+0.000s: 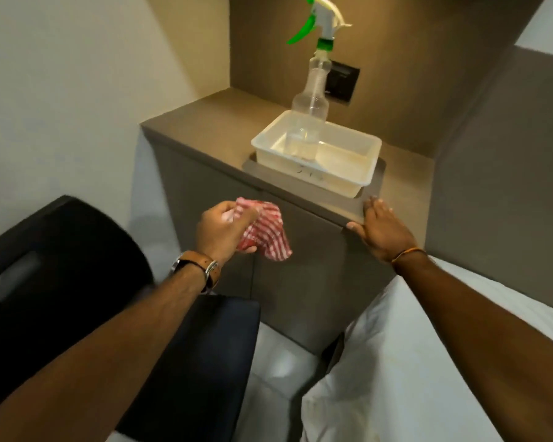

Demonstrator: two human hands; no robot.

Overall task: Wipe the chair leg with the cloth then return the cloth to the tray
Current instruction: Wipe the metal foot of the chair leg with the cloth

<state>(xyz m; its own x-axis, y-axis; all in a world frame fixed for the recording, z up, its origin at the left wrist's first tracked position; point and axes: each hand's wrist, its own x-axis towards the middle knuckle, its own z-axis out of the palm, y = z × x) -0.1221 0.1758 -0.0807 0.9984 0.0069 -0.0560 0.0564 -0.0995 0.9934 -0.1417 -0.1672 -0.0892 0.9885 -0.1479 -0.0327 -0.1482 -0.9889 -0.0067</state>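
Observation:
My left hand (219, 229) grips a crumpled red-and-white checked cloth (267, 232), held in the air in front of a brown cabinet and below the tray. The clear plastic tray (351, 183) sits on the cabinet top near its front edge. My right hand (379, 228) lies flat with fingers spread on the cabinet's front corner, just right of and below the tray, holding nothing. A black chair (77, 266) fills the lower left; its seat is under my left forearm and its legs are hidden.
A clear spray bottle (312, 100) with a green and white trigger stands in the tray's back left part. The brown cabinet (211, 122) stands in a wall niche with a dark wall socket (342, 81) behind. White bedding (428, 362) lies at lower right.

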